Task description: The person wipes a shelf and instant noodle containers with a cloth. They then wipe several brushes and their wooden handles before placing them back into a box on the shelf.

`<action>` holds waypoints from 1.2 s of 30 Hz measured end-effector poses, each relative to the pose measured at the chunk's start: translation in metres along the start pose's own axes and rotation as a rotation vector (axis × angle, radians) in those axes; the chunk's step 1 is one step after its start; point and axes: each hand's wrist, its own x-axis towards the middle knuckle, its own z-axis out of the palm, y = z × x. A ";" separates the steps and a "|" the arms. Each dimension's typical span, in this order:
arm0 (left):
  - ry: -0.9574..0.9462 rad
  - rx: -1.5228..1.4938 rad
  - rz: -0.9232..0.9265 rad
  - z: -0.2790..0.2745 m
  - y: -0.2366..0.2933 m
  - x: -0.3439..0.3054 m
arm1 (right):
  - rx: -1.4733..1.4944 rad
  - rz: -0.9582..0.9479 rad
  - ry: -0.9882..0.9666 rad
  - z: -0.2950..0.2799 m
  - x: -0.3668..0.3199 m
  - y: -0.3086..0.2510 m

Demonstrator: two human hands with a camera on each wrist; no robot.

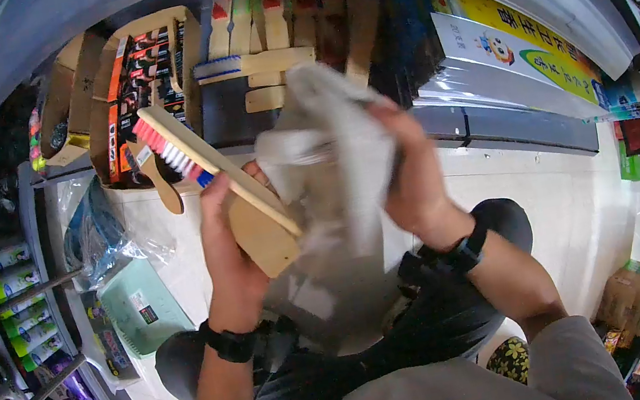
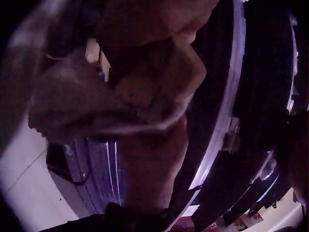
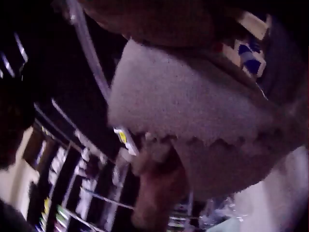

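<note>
In the head view my left hand (image 1: 222,228) grips a wooden brush (image 1: 228,173) with pink, white and blue bristles. A second flat wooden handle (image 1: 263,238) with a small hole lies against the brush in the same hand. My right hand (image 1: 414,168) holds a grey cloth (image 1: 331,165), bunched and blurred, over the lap. The cloth hangs down beside the brush and covers part of the left fingers. In the right wrist view the cloth (image 3: 183,96) shows a ragged edge, with blue bristles (image 3: 251,58) behind it. Both wrist views are dark.
Several wooden brushes (image 1: 275,19) lie on the low shelf ahead. Left of them, a cardboard box (image 1: 191,99) holds dark packets, and a wooden-handled brush (image 1: 158,179) leans at its front. A pale green basket (image 1: 144,303) stands on the floor. Yellow boxes (image 1: 549,63) fill the right shelf.
</note>
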 end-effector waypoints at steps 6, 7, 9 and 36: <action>-0.085 -0.063 0.013 0.004 -0.021 -0.001 | -0.926 -0.551 -0.218 -0.006 -0.009 0.063; -0.095 -0.053 0.028 -0.001 -0.020 0.001 | -0.924 -0.551 -0.214 -0.009 -0.010 0.065; -0.049 -0.028 0.001 -0.008 -0.016 0.005 | -0.966 -0.606 -0.377 -0.016 -0.011 0.065; -0.075 0.294 -0.035 -0.042 -0.045 -0.005 | -0.840 -0.655 0.080 -0.003 0.004 0.071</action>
